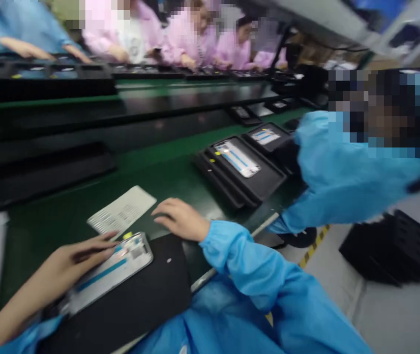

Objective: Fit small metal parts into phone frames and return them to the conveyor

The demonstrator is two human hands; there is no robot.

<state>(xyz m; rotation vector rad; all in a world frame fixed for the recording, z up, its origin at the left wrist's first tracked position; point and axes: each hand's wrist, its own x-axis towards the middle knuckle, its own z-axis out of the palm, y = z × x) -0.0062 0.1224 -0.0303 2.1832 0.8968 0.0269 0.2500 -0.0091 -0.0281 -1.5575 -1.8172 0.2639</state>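
Observation:
A silver phone frame (112, 275) with blue strips lies on a black tray (132, 305) at the lower left. My left hand (80, 255) rests over the frame's upper left edge, fingers stretched out and touching it. Beside its tips a small yellow tab (127, 236) sticks up. Behind the frame, a pale sheet with rows of small labels (121, 211) lies on the green bench. My right hand (180, 219) hovers at the sheet's right corner, its fingers bent and slightly apart, with nothing visible in them.
Stacked black trays (269, 184) on the green bench (173, 182) hold another phone frame (237, 158). A co-worker in a blue sleeve (328, 182) sits close on the right. A long black tray (51, 169) lies at the left. Several people work across the line.

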